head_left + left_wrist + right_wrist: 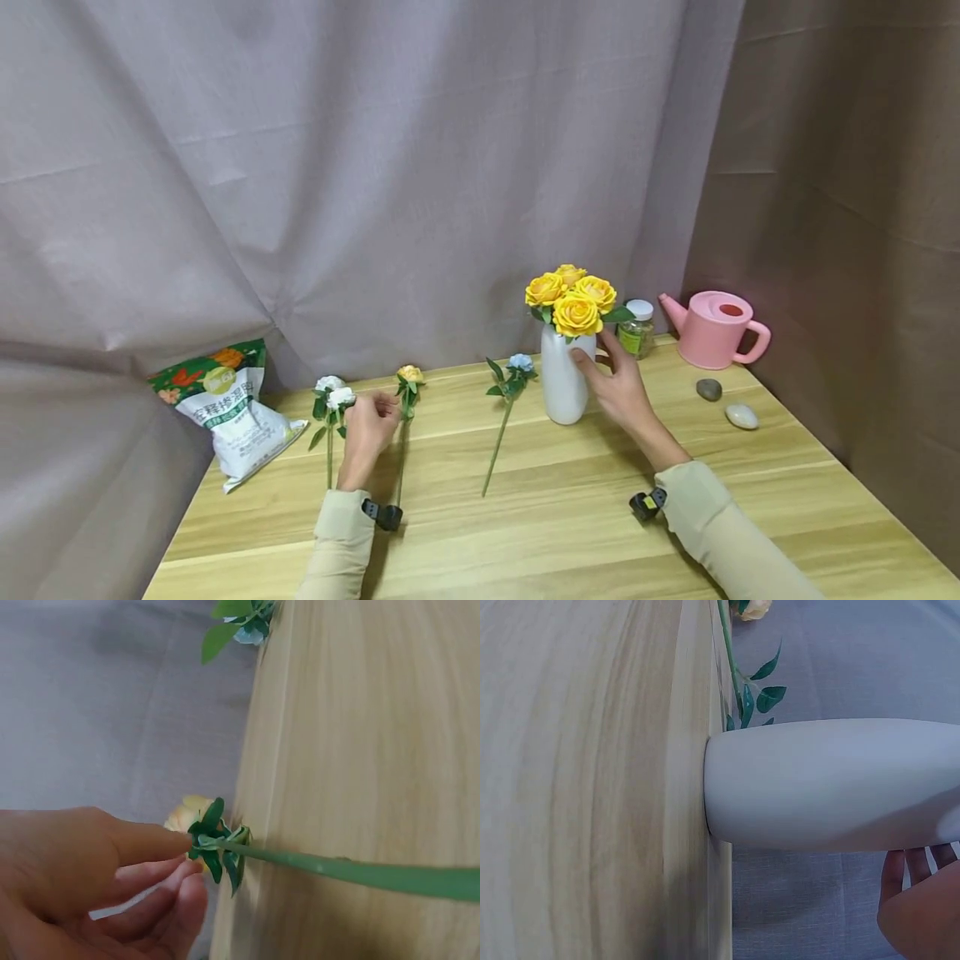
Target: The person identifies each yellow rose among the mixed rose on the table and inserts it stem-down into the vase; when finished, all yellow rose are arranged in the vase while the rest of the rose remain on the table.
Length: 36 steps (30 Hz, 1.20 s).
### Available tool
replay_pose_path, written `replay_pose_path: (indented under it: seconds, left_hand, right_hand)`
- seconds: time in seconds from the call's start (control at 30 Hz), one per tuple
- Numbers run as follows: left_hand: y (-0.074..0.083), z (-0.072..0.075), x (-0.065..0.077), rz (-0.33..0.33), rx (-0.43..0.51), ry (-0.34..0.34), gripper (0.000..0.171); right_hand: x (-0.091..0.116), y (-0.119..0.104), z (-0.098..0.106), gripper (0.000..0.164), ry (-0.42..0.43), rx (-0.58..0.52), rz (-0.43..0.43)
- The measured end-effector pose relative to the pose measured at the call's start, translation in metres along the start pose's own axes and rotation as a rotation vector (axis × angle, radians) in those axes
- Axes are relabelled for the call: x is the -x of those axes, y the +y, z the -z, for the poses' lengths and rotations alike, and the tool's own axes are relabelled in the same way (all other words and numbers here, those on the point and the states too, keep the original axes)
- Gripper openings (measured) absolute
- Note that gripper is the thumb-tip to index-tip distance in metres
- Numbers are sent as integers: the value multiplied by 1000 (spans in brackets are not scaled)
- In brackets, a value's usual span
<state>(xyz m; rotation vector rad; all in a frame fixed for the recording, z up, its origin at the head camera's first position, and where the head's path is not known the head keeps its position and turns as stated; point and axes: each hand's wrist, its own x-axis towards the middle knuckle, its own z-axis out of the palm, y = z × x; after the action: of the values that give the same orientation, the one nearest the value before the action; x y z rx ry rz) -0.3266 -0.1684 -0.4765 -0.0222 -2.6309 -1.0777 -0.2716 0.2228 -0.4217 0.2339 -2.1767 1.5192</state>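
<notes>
A white vase (564, 383) stands upright on the table with several yellow roses (576, 313) in it. My right hand (621, 392) holds the vase near its top, thumb in front and fingers at the far side; the right wrist view shows the vase (825, 784) with fingertips along its edge. My left hand (371, 429), fingers loosely bent, is between two white flowers (340, 397) and a pale yellow flower (409, 374). In the left wrist view its fingertips are right beside the yellow flower's green leaves (212, 838); whether they touch cannot be told.
A blue flower (520, 362) lies left of the vase. Behind on the right are a lidded jar (636, 332) and a pink watering can (716, 329), with a dark stone (708, 389) and a white stone (742, 417) before them. A white-and-green bag (238, 421) leans at the left.
</notes>
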Motion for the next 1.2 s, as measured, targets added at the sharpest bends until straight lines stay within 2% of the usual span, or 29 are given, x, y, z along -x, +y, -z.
replay_pose_path:
  seconds: [0.1,0.27,0.47,0.63,0.93,1.07,1.2]
  left_hand:
    - [-4,0,0,48,-6,-68,5]
    - [-6,0,1,104,13,-175,19]
    - [-2,-1,0,114,36,-202,14]
    - [4,-3,-4,99,122,-162,15]
    - [18,1,-4,73,320,-66,18]
    - [33,-1,0,34,427,12,16]
    - [55,-8,3,-46,538,125,14]
  right_hand:
    - [1,1,0,53,6,-5,3]
    - [-1,0,-1,52,20,-13,15]
    - [-4,-1,0,52,10,-14,19]
    - [-5,-1,2,52,18,-17,26]
    - [-5,1,1,52,8,-18,28]
    - [-3,1,0,53,7,-20,17]
    - [-3,1,1,53,2,-12,9]
